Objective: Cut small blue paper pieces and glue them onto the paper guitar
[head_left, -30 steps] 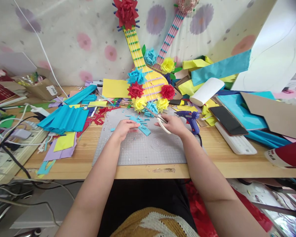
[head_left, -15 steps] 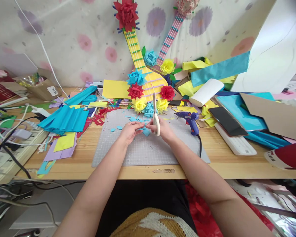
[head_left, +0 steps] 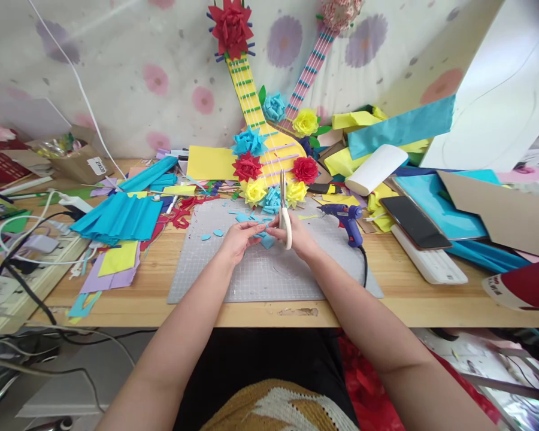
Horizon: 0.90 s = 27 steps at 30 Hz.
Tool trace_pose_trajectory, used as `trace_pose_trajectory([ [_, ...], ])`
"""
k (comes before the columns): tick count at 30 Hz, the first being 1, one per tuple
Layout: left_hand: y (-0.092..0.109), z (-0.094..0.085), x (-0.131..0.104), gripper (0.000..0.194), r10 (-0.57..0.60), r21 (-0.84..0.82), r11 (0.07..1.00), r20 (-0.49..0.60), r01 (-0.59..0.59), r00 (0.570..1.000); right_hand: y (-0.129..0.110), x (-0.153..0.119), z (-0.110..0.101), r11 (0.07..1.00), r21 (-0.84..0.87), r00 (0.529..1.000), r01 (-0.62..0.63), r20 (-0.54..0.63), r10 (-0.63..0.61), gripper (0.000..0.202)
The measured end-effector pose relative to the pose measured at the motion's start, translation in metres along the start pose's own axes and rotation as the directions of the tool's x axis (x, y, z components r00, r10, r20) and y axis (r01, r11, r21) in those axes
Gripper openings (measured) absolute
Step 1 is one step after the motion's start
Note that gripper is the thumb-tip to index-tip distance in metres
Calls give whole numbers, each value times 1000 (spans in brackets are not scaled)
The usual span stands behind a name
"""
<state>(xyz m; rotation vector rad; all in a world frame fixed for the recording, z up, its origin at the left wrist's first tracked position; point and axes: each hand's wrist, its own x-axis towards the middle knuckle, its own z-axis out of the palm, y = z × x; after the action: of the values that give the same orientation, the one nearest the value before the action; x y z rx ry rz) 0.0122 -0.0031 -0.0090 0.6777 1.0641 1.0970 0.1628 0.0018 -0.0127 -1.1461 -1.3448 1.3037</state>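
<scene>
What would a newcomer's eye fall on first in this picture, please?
Probably the yellow guitar-shaped craft at the back of the table, topped by a red flower. Next, the white-handled scissors in the right hand, beside the left hand over the gray mat. A blue glue gun lies to the right of the hands.

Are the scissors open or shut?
The scissors look shut: their blades lie together in one narrow point beyond the right hand.

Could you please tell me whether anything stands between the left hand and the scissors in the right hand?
Yes: the right hand's own fingertips stand between the left hand and the scissors. A small bit of blue paper also seems to be pinched there, where the hands nearly meet.
</scene>
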Motion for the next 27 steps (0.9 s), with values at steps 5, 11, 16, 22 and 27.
trace_pose_trajectory([
  [5,-1,0,0,24,-5,32,999,40,4,999,1,2,-1,999,41,1000,4,1,-4,46],
  [11,5,-7,-2,33,116,222,965,106,-137,988,1,3,-5,999,17,998,-52,46,51,46],
  [16,0,-11,2,39,220,383,882,184,-276,958,3,2,-4,994,5,989,-108,99,107,46],
  [22,23,-23,3,38,317,543,780,89,-313,944,1,1,-2,992,-33,988,-125,84,128,44],
  [27,64,-65,6,48,249,587,797,-107,-141,962,-3,2,-8,995,-53,995,-85,54,87,38],
])
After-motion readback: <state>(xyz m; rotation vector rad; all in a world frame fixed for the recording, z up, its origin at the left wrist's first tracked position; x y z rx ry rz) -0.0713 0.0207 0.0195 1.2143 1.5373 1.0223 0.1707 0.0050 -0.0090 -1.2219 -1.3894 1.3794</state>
